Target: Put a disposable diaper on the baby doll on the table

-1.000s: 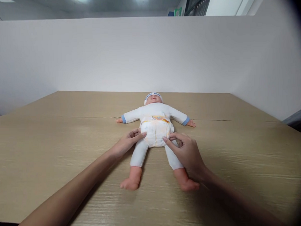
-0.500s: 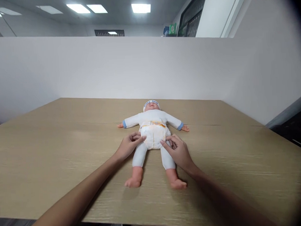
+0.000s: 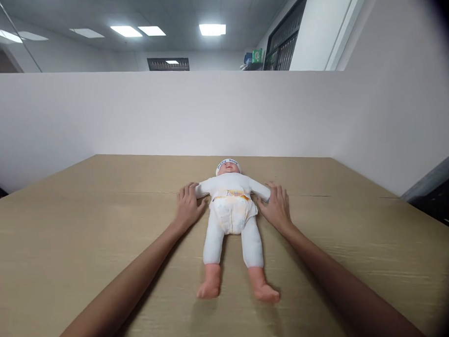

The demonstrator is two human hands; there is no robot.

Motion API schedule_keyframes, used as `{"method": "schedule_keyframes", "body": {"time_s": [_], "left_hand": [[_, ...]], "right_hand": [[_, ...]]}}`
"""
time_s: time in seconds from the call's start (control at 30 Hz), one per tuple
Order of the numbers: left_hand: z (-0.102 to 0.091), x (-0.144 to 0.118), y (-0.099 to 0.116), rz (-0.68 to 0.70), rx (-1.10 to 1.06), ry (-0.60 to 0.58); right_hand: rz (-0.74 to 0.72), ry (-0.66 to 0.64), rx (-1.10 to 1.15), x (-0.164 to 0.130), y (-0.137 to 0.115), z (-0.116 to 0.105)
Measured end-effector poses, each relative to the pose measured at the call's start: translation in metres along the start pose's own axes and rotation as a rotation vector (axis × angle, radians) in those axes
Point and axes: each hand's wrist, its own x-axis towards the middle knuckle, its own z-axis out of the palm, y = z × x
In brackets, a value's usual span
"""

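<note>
A baby doll (image 3: 230, 184) lies on its back on the table, its feet toward me. It wears a white suit, a white headband with blue lettering and a white diaper (image 3: 231, 215) with orange print at the waist. My left hand (image 3: 189, 205) lies over the end of the doll's arm on the left, fingers stretched out and thumb apart. Over the end of the other arm rests my right hand (image 3: 276, 205), its fingers likewise extended and its thumb toward the diaper. Both doll hands are hidden beneath mine. The bare doll feet point toward the near edge.
The wide light-brown table (image 3: 102, 261) has a seam running across it behind my hands. A white partition (image 3: 207, 110) stands along its far side. At the right edge there is a dark object (image 3: 437, 200) with a grey border.
Both hands have left the sides of the diaper and moved outward and up to the doll's arm ends. Their fingers have straightened. The camera view has tilted up slightly.
</note>
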Motion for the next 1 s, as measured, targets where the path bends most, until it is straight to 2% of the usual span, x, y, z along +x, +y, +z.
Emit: {"method": "schedule_keyframes", "body": {"time_s": [0.07, 0.17, 0.33, 0.43, 0.57, 0.7, 0.77, 0.83, 0.9, 0.97, 1.0], "left_hand": [[0.013, 0.011, -0.002, -0.021, 0.104, -0.038], [0.022, 0.018, -0.003, -0.018, 0.167, -0.083], [0.023, 0.021, -0.013, -0.069, 0.173, -0.106], [0.019, 0.024, -0.013, -0.128, 0.133, -0.142], [0.004, 0.027, 0.012, -0.257, 0.032, -0.143], [-0.034, 0.015, 0.062, -0.432, -0.12, -0.151], [-0.064, -0.004, 0.09, -0.492, -0.223, -0.16], [-0.098, -0.036, 0.118, -0.507, -0.329, -0.158], [-0.13, -0.082, 0.143, -0.488, -0.397, -0.185], [-0.156, -0.142, 0.163, -0.417, -0.461, -0.222], [-0.167, -0.175, 0.171, -0.395, -0.499, -0.289]], "right_hand": [[-0.023, -0.046, -0.046, 0.01, 0.005, 0.012], [-0.03, -0.103, -0.094, 0.011, 0.012, 0.021], [0.016, -0.158, -0.118, 0.008, 0.021, 0.018], [0.06, -0.183, -0.112, 0.01, 0.016, 0.014], [0.164, -0.198, -0.081, 0.016, -0.006, 0.006], [0.313, -0.211, 0.004, 0.013, -0.024, -0.02], [0.355, -0.233, 0.079, 0.003, -0.029, -0.045], [0.356, -0.265, 0.175, -0.013, -0.032, -0.08], [0.331, -0.299, 0.271, -0.036, -0.036, -0.122], [0.307, -0.342, 0.347, -0.065, -0.041, -0.165], [0.293, -0.375, 0.385, -0.082, -0.044, -0.185]]}}
